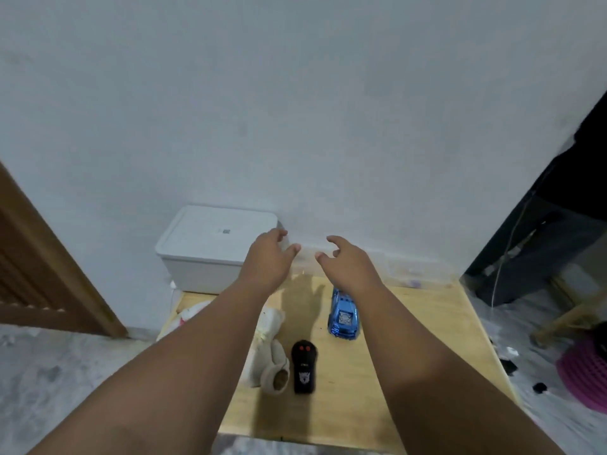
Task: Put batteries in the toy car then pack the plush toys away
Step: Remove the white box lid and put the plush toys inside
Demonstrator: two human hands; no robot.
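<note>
Both arms reach forward over a small wooden table (410, 323). The left hand (267, 254) and the right hand (348, 261) hang in the air near the wall, fingers loosely curled and spread, gripping nothing. The left hand's fingertips sit in front of the right end of a white lidded storage box (213, 244); whether they touch it cannot be told.

The blue toy car (343, 315) stands on its wheels on the table below the right wrist, with a black remote control (303, 366) nearer the person. A beige plush toy (271, 362) lies just beside the remote, partly under the left forearm, and a white plush toy (190, 315) lies at the table's left edge. No batteries show anywhere, and the car's underside is hidden, so the battery step looks not yet done.

The risks come from the crowding. The left forearm passes low over the plush toys, and a careless sweep could push the white one off the edge. The car is glossy and on wheels, so a loose grab could send it rolling toward the table's far edge. If the box is opened first, the batteries may be skipped.
</note>
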